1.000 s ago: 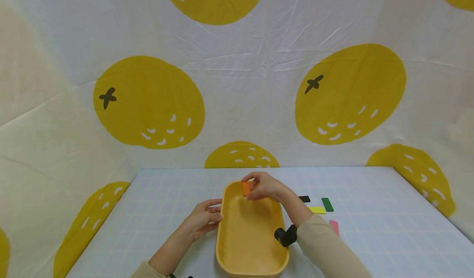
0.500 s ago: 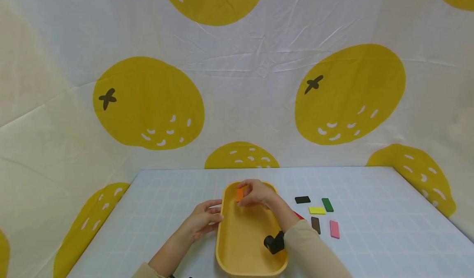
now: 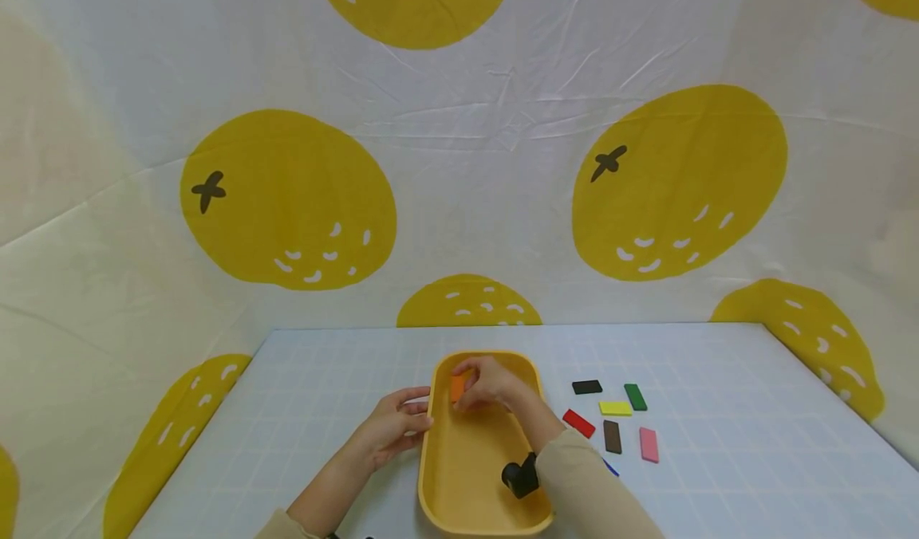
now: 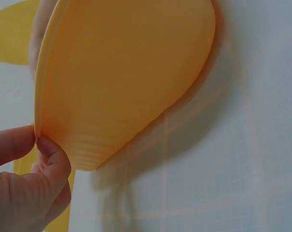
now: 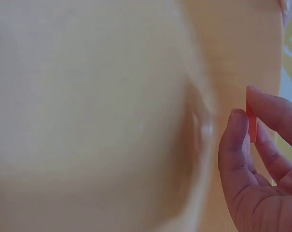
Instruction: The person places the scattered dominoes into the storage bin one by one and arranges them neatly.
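A yellow-orange oblong tray [image 3: 481, 459] with rounded corners stands in the middle of the table in the head view. At its left side, my left hand [image 3: 393, 426] pinches the rim between thumb and fingers, as the left wrist view shows on the tray's outer wall [image 4: 131, 63]. My right hand [image 3: 487, 383] is over the far part of the tray. It pinches a small flat orange block [image 3: 457, 388] upright between thumb and fingers. In the right wrist view the orange block [image 5: 252, 123] appears edge-on, apart from the blurred tray floor.
Right of the tray lie several flat blocks: black [image 3: 587, 387], green [image 3: 635, 396], yellow [image 3: 615, 408], red [image 3: 578, 422], brown [image 3: 613, 436] and pink [image 3: 649, 445]. A blue piece [image 3: 610, 467] is mostly hidden by the right sleeve [image 3: 592, 483]. A fruit-patterned cloth [image 3: 488, 204] hangs behind.
My right hand has moved left and nearer, down into the tray with the orange block. The red, brown and blue pieces have come into sight. My left hand stays at the rim.
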A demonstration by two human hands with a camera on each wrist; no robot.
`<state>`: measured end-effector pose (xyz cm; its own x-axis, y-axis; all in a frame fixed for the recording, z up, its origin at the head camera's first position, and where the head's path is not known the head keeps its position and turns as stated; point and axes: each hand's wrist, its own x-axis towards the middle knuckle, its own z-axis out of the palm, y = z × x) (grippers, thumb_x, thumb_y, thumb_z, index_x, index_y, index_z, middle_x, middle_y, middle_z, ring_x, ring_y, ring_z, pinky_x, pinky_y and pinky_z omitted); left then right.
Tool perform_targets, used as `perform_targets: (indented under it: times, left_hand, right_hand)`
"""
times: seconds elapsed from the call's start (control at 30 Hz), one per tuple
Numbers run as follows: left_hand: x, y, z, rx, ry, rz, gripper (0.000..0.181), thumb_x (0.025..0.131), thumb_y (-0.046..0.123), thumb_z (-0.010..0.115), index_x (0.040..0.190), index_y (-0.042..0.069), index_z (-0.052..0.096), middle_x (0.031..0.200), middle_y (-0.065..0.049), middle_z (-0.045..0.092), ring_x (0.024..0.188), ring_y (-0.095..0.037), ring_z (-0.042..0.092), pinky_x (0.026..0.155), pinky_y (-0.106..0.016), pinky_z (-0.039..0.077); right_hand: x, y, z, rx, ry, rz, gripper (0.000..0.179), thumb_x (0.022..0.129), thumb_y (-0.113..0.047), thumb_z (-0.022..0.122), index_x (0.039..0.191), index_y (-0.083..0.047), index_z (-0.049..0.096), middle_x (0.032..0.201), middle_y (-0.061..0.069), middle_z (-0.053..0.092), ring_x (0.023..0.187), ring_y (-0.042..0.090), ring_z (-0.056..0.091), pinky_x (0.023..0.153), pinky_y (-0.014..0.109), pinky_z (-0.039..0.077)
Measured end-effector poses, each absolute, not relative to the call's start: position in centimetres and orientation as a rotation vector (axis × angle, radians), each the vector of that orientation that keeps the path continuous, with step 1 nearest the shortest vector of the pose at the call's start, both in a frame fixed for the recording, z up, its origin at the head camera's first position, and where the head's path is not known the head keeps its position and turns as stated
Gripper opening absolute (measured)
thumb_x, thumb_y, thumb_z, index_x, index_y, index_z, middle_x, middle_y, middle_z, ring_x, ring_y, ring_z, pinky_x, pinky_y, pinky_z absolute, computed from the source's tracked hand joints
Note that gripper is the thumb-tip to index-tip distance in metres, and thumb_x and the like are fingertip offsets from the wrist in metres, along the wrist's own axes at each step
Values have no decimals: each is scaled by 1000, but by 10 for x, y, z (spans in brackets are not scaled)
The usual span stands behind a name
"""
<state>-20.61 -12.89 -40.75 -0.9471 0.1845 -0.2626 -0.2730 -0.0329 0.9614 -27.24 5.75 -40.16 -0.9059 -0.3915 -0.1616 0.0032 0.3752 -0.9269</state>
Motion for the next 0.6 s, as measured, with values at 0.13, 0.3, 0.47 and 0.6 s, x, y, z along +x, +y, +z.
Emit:
perform_targets:
  times: [0.13, 0.3, 0.47, 0.6]
  left_hand:
    - [-206, -129, -406, -80, 1937, 2045, 53, 85, -8, 57, 133, -8, 37, 106, -17, 53, 83, -20, 58, 76, -33, 52]
    - [-205, -131, -406, -73, 1946, 2050, 53, 84, -9, 57, 133, -8, 37, 106, -16, 54, 82, -19, 58, 76, -34, 52]
    - [-204, -131, -406, -64, 1936, 2059, 53, 85, -10, 57, 133, -9, 36, 107, -17, 54, 82, -18, 58, 75, -33, 52]
    - [-204, -130, -405, -67, 1911, 2073, 53, 84, -11, 56, 133, -9, 36, 109, -18, 54, 83, -18, 58, 71, -30, 50]
  right_hand:
    - [-271, 55, -402, -345, 2293, -1519, 51, 65, 9, 78, 112, 5, 58, 67, 4, 51, 55, 14, 50, 57, 26, 51]
    - [-270, 53, -403, -351, 2285, -1500, 51, 65, 11, 76, 112, 6, 58, 66, 5, 51, 53, 14, 49, 54, 25, 49]
    - [-268, 53, -404, -326, 2266, -1491, 51, 65, 12, 75, 113, 6, 56, 71, 7, 53, 56, 15, 51, 58, 29, 52]
    - [-266, 57, -403, -259, 2278, -1515, 51, 67, 11, 72, 114, 6, 54, 76, 9, 53, 57, 17, 51, 61, 33, 52]
